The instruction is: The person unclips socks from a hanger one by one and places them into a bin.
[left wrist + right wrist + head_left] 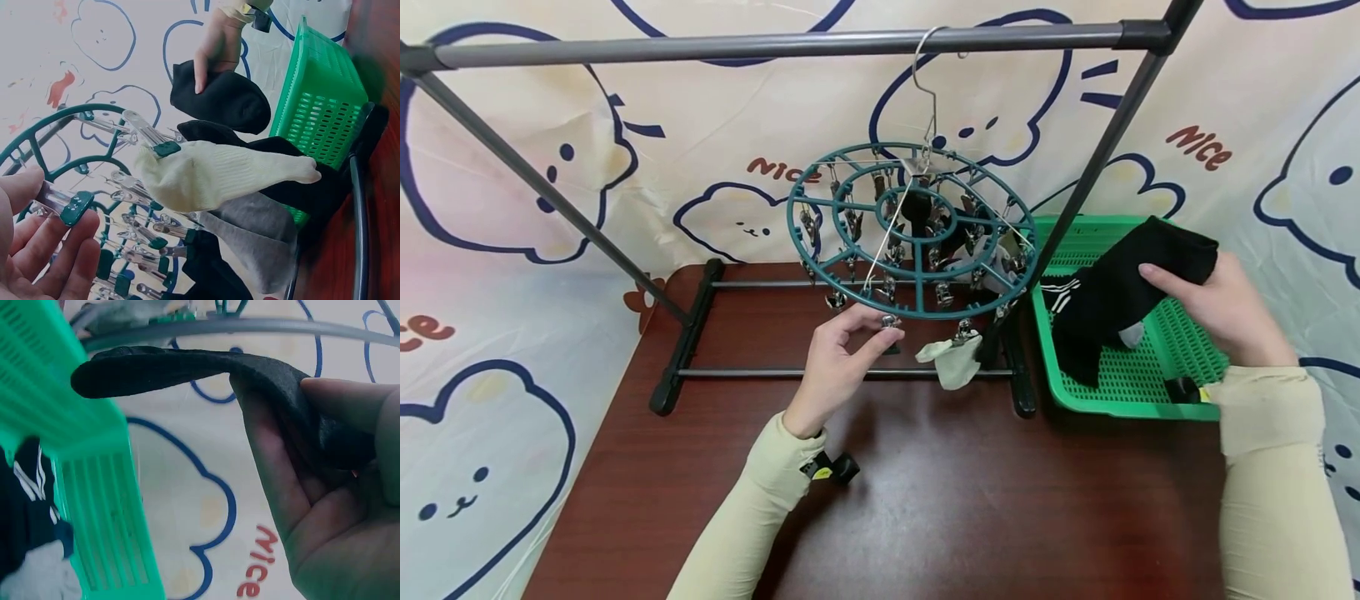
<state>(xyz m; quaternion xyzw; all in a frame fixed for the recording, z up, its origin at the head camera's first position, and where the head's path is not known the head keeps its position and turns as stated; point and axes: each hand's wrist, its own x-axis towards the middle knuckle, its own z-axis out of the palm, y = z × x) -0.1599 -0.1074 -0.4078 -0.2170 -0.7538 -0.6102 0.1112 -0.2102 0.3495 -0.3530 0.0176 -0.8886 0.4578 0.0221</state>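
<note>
My left hand (837,360) pinches a metal clothes peg (61,201) with a dark green tip between thumb and fingers. That peg hangs at the near edge of the round teal drying hanger (917,313). Over the green basket, my right hand (1236,312) grips a black sock (1150,262) at one end, thumb on top; the sock's other end sticks out past the fingers (265,425). A pale cream sock (206,175) hangs from a neighbouring peg, with a grey sock (256,240) and black socks clipped behind it.
The green basket (1150,408) stands at the right and holds a black sock with white stripes (37,487) and something grey. A grey metal rack (775,46) carries the hanger by a wire hook (925,75) over the dark red-brown table (1000,500). Several other pegs dangle from the hanger.
</note>
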